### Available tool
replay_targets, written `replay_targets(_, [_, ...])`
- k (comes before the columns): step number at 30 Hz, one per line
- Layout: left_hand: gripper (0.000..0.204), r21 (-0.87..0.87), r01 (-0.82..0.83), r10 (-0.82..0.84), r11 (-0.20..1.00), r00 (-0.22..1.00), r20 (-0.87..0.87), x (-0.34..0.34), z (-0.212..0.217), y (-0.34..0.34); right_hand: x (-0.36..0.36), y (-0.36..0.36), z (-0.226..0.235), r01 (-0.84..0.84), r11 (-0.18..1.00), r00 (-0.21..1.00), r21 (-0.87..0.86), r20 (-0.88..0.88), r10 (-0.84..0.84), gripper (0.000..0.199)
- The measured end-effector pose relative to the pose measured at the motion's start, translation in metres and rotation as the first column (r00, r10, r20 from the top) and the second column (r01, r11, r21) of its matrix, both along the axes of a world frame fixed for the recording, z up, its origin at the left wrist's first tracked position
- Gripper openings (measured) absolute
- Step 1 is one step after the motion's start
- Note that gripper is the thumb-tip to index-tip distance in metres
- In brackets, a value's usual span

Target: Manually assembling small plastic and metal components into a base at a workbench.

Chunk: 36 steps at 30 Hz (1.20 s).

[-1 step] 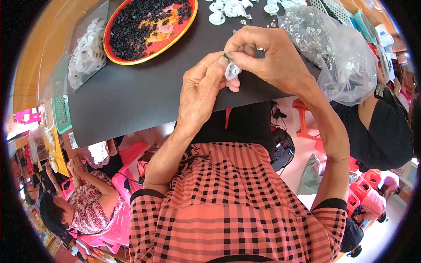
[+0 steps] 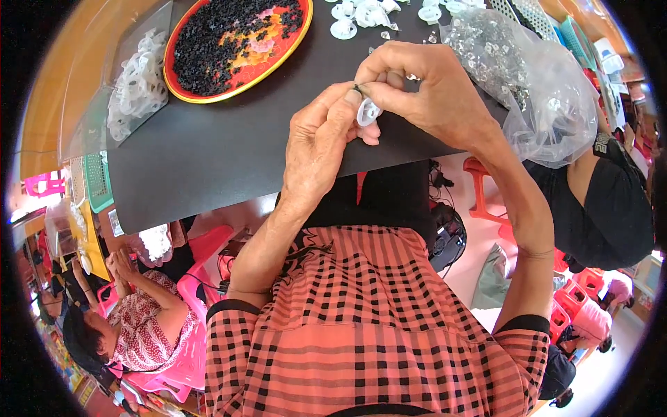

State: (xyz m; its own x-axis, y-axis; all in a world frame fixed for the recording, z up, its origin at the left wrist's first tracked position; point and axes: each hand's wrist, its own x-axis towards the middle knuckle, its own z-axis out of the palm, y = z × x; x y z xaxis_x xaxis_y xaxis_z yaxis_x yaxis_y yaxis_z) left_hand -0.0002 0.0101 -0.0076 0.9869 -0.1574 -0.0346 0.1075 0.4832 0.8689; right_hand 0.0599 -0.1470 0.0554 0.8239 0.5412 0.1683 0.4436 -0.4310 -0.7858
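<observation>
Above the near part of the dark table, my two hands meet around a small white round plastic part (image 2: 368, 113). My left hand (image 2: 314, 142) grips this part between thumb and fingers, with other fingertips showing below it. The thumb and forefinger of my right hand (image 2: 434, 90) pinch at its upper edge. A tiny black piece (image 2: 358, 88) shows there between the fingertips of both hands; how it sits on the white part is too small to tell. Farther left, a round red tray (image 2: 267, 50) with a yellow rim holds many small black pieces.
A clear bag of white plastic parts (image 2: 139, 87) lies at the table's left. More white parts (image 2: 372, 12) are scattered at the back. Right of my hands lies a clear plastic bag (image 2: 556, 128) with small shiny pieces. People sit on either side; a red stool (image 2: 481, 191) stands right.
</observation>
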Motion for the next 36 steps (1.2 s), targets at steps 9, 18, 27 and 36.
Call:
replay_targets(9, [0.030,0.019,-0.026,0.026,0.999,1.000,0.010,0.001,0.000,-0.002,-0.002,-0.001,-0.003,0.014,0.997,0.953,-0.077,0.303,0.010,0.012])
replay_targets(18, [0.029,0.060,-0.013,0.011,0.998,0.999,0.038,0.002,0.000,-0.002,-0.014,0.007,0.012,0.120,0.982,0.988,-0.143,0.111,-0.105,0.014])
replay_targets(27, [0.031,0.051,0.046,-0.045,0.998,0.999,-0.010,0.003,0.000,0.001,-0.001,0.000,0.005,0.045,0.999,0.981,-0.016,-0.188,-0.047,0.016])
replay_targets(36, [0.031,-0.025,0.097,-0.099,0.995,0.991,-0.089,0.008,0.002,0.009,0.012,0.000,-0.002,-0.013,1.000,0.997,-0.018,-0.075,0.011,0.016])
